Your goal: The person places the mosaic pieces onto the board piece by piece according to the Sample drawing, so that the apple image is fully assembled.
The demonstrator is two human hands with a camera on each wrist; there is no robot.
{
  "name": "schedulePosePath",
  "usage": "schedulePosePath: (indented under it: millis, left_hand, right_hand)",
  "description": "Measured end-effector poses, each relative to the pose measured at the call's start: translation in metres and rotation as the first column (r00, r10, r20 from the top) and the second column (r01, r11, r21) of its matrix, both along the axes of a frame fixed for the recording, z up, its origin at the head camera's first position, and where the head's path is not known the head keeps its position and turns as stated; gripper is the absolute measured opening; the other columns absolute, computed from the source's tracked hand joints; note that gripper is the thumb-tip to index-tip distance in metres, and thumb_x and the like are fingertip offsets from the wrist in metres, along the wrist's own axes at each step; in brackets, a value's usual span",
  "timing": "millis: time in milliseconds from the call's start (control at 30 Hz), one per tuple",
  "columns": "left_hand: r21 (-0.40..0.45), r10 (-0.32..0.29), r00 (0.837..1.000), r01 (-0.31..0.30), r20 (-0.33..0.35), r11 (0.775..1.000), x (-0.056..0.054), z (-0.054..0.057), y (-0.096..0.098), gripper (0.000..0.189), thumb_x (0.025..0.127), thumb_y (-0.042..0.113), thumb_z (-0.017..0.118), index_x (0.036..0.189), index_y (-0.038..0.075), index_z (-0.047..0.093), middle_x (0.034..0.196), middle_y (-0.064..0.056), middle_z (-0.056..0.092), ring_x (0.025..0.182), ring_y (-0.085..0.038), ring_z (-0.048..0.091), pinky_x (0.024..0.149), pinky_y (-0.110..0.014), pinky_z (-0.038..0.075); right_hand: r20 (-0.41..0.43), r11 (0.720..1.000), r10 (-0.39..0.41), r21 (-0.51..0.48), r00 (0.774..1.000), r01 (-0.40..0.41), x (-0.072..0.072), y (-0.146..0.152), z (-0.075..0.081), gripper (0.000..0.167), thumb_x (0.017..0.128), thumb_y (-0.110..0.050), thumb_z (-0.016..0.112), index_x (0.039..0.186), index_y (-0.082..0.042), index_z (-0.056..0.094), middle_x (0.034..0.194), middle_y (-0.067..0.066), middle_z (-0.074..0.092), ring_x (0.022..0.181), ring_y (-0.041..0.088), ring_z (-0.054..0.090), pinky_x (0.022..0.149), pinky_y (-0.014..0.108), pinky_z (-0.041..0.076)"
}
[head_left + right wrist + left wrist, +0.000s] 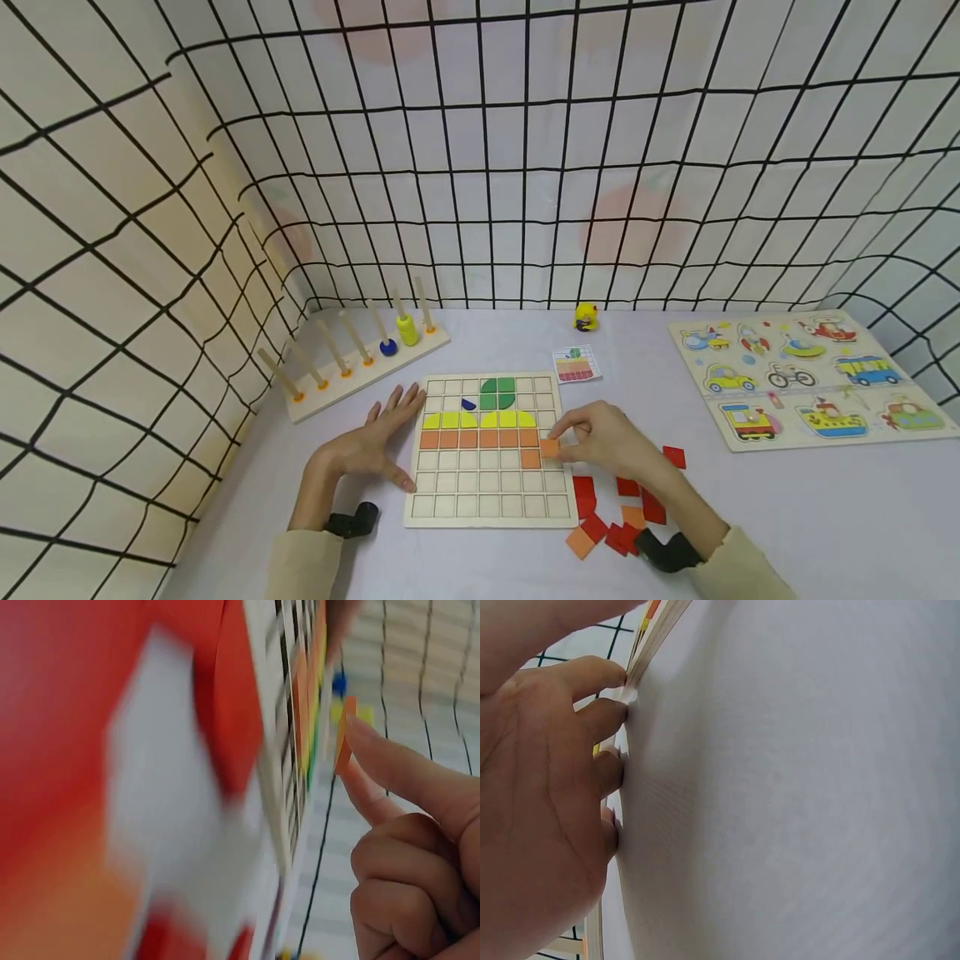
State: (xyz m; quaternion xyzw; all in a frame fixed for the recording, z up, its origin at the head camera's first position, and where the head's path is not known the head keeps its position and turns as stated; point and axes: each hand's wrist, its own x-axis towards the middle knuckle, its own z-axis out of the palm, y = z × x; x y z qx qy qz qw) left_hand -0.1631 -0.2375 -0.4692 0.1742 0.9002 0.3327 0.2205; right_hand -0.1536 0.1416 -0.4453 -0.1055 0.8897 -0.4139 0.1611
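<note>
A square wooden grid board (pixel 467 482) lies on the table, bearing green leaf-shaped tiles (pixel 498 393), yellow tiles (pixel 487 420), orange tiles (pixel 487 438) and a small dark blue piece (pixel 468 405). My right hand (pixel 603 437) pinches an orange square tile (pixel 345 735) between thumb and index finger, over the board's right-hand column; the other fingers curl in. With fingers spread, my left hand (pixel 363 446) rests along the board's left edge, its fingertips and thumb at the rim. Loose red tiles (pixel 583 496) and orange tiles (pixel 580 542) lie right of the board, under my right forearm.
Behind the board lies a small picture card (pixel 577 364), with a yellow toy duck (pixel 586 317) beyond. A peg stand (pixel 352 382) with beads is at back left. A vehicle puzzle board (pixel 810 379) occupies the right. Black netting (pixel 525 167) encloses the back and sides.
</note>
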Motion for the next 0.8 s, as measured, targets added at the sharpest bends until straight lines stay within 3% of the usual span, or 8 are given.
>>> schedulePosePath:
  millis: [100,267,467,633,800]
  left_hand:
    - [-0.002,0.000,1.000,0.000,0.001,1.000,0.000,0.000,0.000,0.141,0.061,0.028,0.100,0.168,0.013,0.010,0.176,-0.012,-0.006,0.161,-0.037,-0.016,0.129,-0.062,-0.012]
    - [-0.008,-0.007,1.000,0.007,0.002,1.000,-0.001,0.000,0.001,0.141,0.061,0.029,0.100,0.168,0.013,0.009,0.176,-0.011,-0.006,0.161,-0.037,-0.017,0.129,-0.063,-0.012]
    - [-0.015,-0.010,1.000,0.010,-0.004,1.000,-0.002,0.000,0.000,0.141,0.061,0.030,0.100,0.168,0.013,0.009,0.176,-0.012,-0.006,0.162,-0.037,-0.016,0.129,-0.063,-0.011]
    - [-0.014,-0.007,1.000,0.007,-0.007,1.000,-0.001,0.001,0.000,0.141,0.061,0.029,0.100,0.168,0.013,0.010,0.176,-0.012,-0.006,0.162,-0.037,-0.015,0.129,-0.062,-0.010]
    - [-0.017,0.006,1.000,-0.005,0.004,1.000,-0.001,0.000,0.000,0.141,0.060,0.029,0.100,0.168,0.014,0.010,0.176,-0.010,-0.005,0.162,-0.036,-0.016,0.130,-0.062,-0.011]
  right_hand:
    - [-0.015,1.000,0.019,0.011,1.000,-0.019,0.002,-0.027,-0.004,0.019,0.078,-0.018,0.091,0.094,-0.017,0.081,0.066,-0.001,0.043,0.065,0.015,0.039,0.050,0.021,0.024]
    - [-0.028,0.999,0.020,0.034,0.999,-0.019,0.001,-0.050,-0.011,0.020,0.074,-0.015,0.093,0.089,-0.015,0.080,0.102,0.002,0.067,0.095,0.019,0.050,0.059,0.025,0.038]
    - [0.006,1.000,0.020,0.014,1.000,-0.020,-0.001,-0.054,-0.013,0.021,0.074,-0.013,0.093,0.090,-0.016,0.082,0.095,0.003,0.067,0.089,0.018,0.052,0.056,0.024,0.036]
    - [-0.017,1.000,0.017,-0.001,1.000,-0.017,-0.002,-0.054,-0.014,0.020,0.073,-0.012,0.094,0.089,-0.017,0.083,0.104,0.001,0.073,0.099,0.018,0.054,0.064,0.025,0.043]
    - [-0.018,1.000,-0.003,-0.003,1.000,0.003,-0.001,-0.057,-0.015,0.018,0.072,-0.012,0.094,0.085,-0.017,0.083,0.105,0.002,0.075,0.097,0.017,0.055,0.062,0.025,0.042]
